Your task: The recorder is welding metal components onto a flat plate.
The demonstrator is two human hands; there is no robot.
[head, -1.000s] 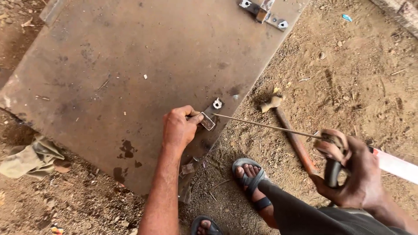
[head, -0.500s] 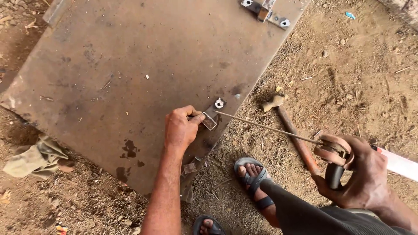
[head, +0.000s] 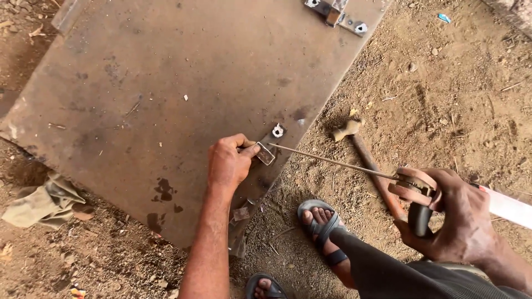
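1. Pinching a small metal bracket (head: 265,153) w/ my left hand (head: 228,163): thumb and fingers closed on it, holding it down near the right edge of the steel plate (head: 138,94).
2. Right hand (head: 463,218) is wrapped tight around the black handle of an electrode holder (head: 413,194), fingers curled shut.
3. Thin welding rod (head: 332,162) runs from the holder up-left; its tip sits at the bracket, just beside my left thumb. Can't tell if tip actually touches.
4. Small white washer-like piece (head: 277,131) lies on the plate just above the bracket, apart from my fingers.
5. Plate lies flat on sandy ground (head: 460,94), rusty brown, dark stains near its lower edge.
6. Hammer (head: 366,158) lies on the dirt right of the plate, head near the plate edge, handle passing under the rod.
7. Hinge-type bracket (head: 335,14) sits at the plate's top edge, well apart from both hands.
8. My foot in a grey sandal (head: 321,227) rests on the dirt between the hands.
9. Crumpled rag (head: 44,202) lies left of the plate's lower corner.
10. White strip (head: 510,207) shows behind my right hand; can't tell what it is.
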